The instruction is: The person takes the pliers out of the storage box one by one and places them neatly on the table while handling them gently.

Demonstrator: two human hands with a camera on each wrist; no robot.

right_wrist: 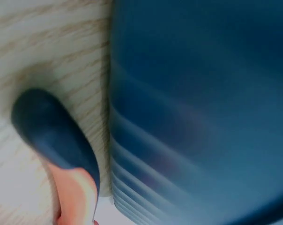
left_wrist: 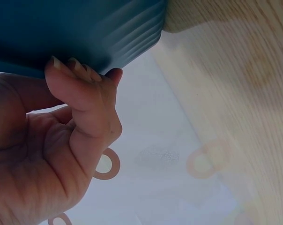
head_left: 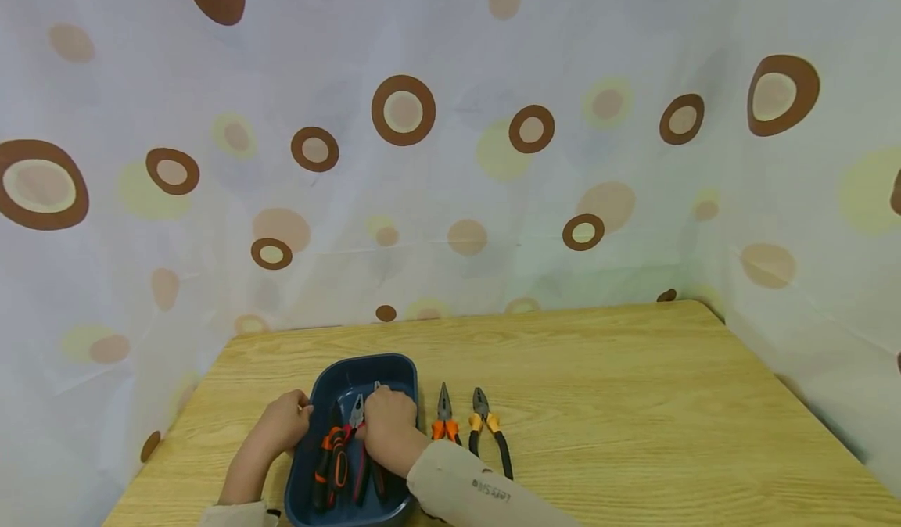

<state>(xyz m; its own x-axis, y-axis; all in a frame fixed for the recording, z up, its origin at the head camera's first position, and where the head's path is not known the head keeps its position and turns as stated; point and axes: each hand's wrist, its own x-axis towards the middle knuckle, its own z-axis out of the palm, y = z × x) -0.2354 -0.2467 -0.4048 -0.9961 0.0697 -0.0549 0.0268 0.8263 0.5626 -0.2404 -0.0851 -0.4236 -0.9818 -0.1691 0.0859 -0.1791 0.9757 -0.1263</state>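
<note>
A dark blue plastic tray [head_left: 336,377] holds several pliers. At its left side my left hand [head_left: 281,421] grips the rim; in the left wrist view the bent fingers [left_wrist: 85,101] lie against the tray wall [left_wrist: 108,33]. My right hand [head_left: 390,427] reaches inside and holds pliers [head_left: 378,480], whose tip and dark handles show beyond the fist while the middle is hidden. Just left of it lie red-and-black pliers [head_left: 357,410]. Further left in the tray are orange-and-black handles [head_left: 331,464].
To the tray's right, long-nose pliers [head_left: 444,406] with orange-and-black handles lie on the wooden table [head_left: 633,417]. Beside them are yellow-and-black pliers [head_left: 482,403]. A patterned curtain [head_left: 450,167] hangs behind the table and along its sides.
</note>
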